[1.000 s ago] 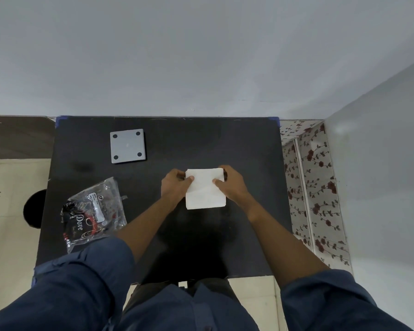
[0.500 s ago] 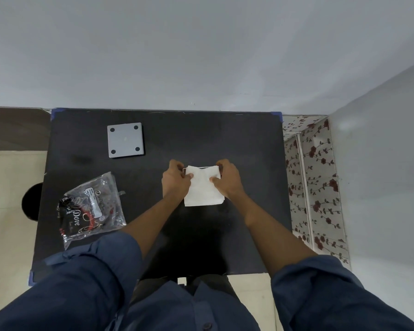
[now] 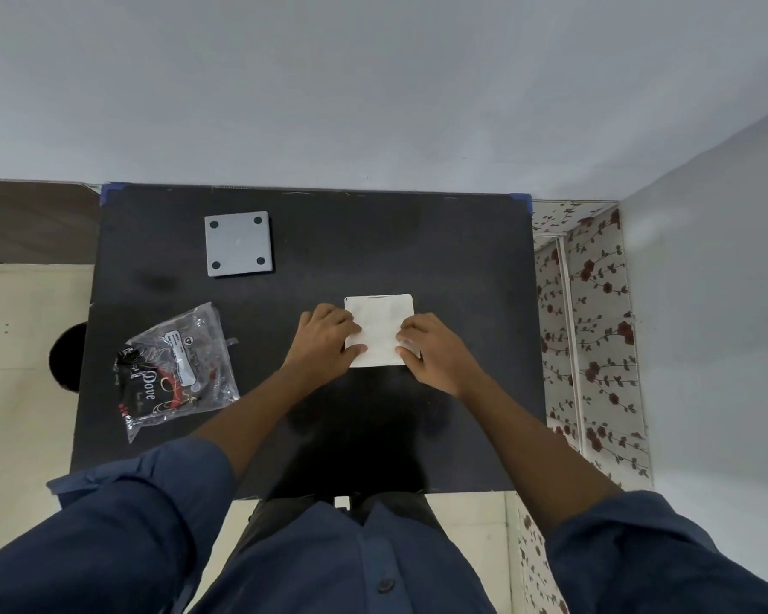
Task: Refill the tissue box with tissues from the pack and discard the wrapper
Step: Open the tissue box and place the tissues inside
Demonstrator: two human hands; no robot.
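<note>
A white square stack of tissues [image 3: 380,323] sits at the middle of the black table [image 3: 462,268], filling what may be the tissue box; only a thin dark edge shows at its far side. My left hand [image 3: 327,343] rests on the stack's left edge and my right hand [image 3: 433,352] on its right edge, fingertips pressing on top. The empty clear plastic wrapper [image 3: 176,370], printed black and red, lies crumpled at the table's left. A grey square plate with dark corner dots [image 3: 238,243], possibly the box's base or lid, lies flat at the far left.
A white wall runs behind the table and along the right. A flower-patterned panel [image 3: 590,330] stands just past the table's right edge. A round black object [image 3: 65,358] sits on the floor by the left edge.
My fingers have shifted from pinching the stack's far corners to lying flat over its near side edges. The stack now looks squarer and flatter.
</note>
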